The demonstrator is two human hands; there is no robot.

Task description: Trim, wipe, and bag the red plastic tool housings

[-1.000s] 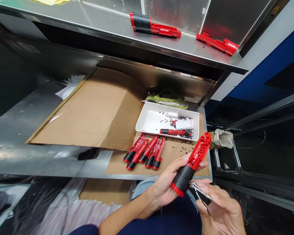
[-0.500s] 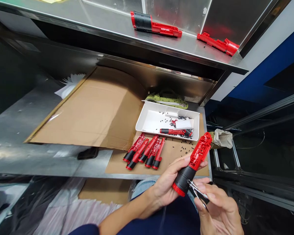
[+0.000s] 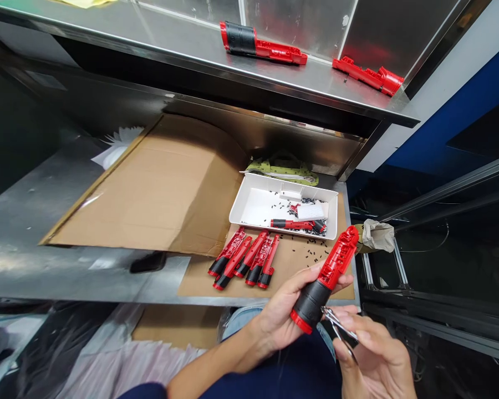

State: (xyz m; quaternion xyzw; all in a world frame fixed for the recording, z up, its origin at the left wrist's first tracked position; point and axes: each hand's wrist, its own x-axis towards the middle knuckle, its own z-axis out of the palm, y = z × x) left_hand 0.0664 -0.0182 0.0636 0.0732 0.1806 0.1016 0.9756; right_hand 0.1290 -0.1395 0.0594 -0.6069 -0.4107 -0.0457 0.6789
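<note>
We see the metal bench (image 3: 8,221) spread across the left and middle of the frame, a large cardboard sheet (image 3: 149,194) lying over it and a metal shelf (image 3: 170,34) crossing the top, all slightly shifted in view from half a second ago. Right of center sits a white tray (image 3: 249,205), unchanged, with a row of housings (image 3: 253,255) resting just below it. At lower right, the person's right hand (image 3: 378,354) is near the left hand (image 3: 283,310), whose fingers are wrapped around a red-and-black housing (image 3: 326,282), its red end pointing toward the upper right and its hollow side showing; we find that grip the same as before. The right hand's thumb and fingers pinch a shiny metal tool (image 3: 341,327). Here we note the clearest change: its tip, over the black sleeve half a second earlier, is now at the sleeve's right edge, much as it was a second ago. Whether it touches, we cannot tell. Tiny black pieces (image 3: 305,231) lie in the tray, as before.
</note>
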